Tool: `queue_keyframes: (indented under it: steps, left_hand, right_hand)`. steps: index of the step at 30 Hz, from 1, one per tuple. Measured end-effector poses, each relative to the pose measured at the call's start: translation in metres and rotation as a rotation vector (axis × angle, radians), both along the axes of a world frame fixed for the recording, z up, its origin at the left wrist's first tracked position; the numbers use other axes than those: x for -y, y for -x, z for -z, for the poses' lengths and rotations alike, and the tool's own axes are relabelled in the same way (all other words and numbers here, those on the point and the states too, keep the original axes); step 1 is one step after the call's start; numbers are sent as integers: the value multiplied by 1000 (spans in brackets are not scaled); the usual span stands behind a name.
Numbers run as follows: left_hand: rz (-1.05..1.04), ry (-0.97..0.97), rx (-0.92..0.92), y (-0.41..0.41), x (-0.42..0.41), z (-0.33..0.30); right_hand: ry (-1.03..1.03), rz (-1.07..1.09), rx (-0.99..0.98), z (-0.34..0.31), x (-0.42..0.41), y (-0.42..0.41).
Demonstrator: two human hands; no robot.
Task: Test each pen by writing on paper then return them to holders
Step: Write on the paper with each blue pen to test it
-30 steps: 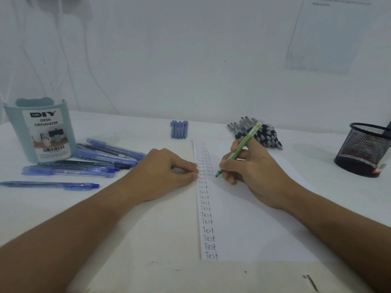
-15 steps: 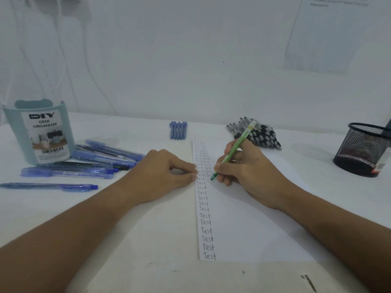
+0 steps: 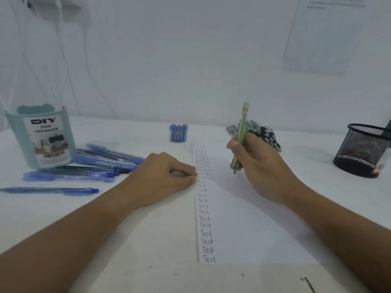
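The right hand [image 3: 259, 166], gripping the slim green plastic pen [image 3: 241, 136], has swung it upright off the white paper sheet [image 3: 254, 229] toward two o'clock — probably that word's finished; the left hand [image 3: 167, 176], loosely curled, pins the sheet's edge.

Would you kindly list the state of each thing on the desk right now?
green pen: gripped upright by the right hand, tip just above the paper
paper: flat, columns of "Test", held by the left hand
desk organizer: upright
mesh holder: upright
blue pens: lying loose
black pens: piled

Head camera looks forward, down, close over table [image 3: 148, 240].
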State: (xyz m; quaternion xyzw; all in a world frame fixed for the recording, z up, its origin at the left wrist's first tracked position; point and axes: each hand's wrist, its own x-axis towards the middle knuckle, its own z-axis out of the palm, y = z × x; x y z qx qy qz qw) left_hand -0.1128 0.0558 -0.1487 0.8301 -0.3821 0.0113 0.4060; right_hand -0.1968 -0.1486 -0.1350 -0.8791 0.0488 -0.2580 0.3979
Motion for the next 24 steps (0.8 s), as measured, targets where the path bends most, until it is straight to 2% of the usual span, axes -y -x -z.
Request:
queue_keyframes:
  steps: [4, 7, 10, 17, 24]
  left_hand:
    - [-15, -43, 120, 2, 2, -2]
    - [-29, -29, 205, 5, 3, -2]
    - [-56, -7, 243, 15, 8, -9]
    - [82, -98, 253, 51, 72, -44]
    - [348, -51, 238, 137, 170, -40]
  right_hand:
    - [304, 136, -21, -16, 12, 0]
    - [388, 223, -77, -28, 19, 4]
    - [472, 216, -173, -41, 23, 12]
    - [481, 289, -205, -67, 55, 64]
    - [382, 551, -261, -53, 112, 189]
